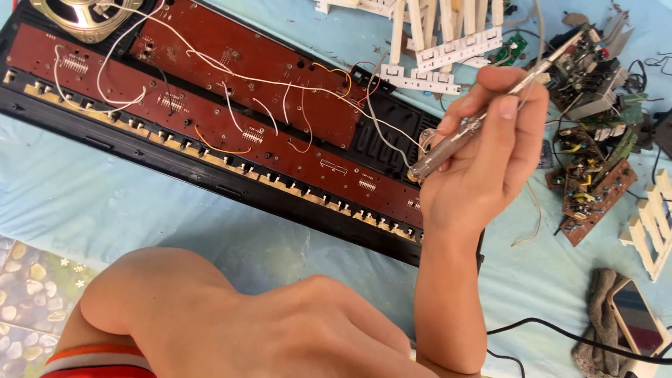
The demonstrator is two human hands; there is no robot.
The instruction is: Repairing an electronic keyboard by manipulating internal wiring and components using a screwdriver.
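My right hand (483, 164) is closed around a screwdriver (453, 145) with a clear handle. The handle end points down-left over the right end of an opened black keyboard case (140, 150), and the metal shaft points up-right. Inside the case lie two long brown circuit boards (231, 70) joined by white, orange and red wires (231, 98). A round speaker (84, 14) sits in the case's top left corner. My left hand is not in view. My bare knee (231, 322) fills the bottom of the view.
White key strips (434, 49) lie at the top centre, with more at the right edge (654, 224). Small circuit boards and parts (595, 147) are piled on the right. A phone (637, 318) rests on a grey cloth at the bottom right, beside a black cable (553, 329). A light blue sheet (70, 203) covers the floor.
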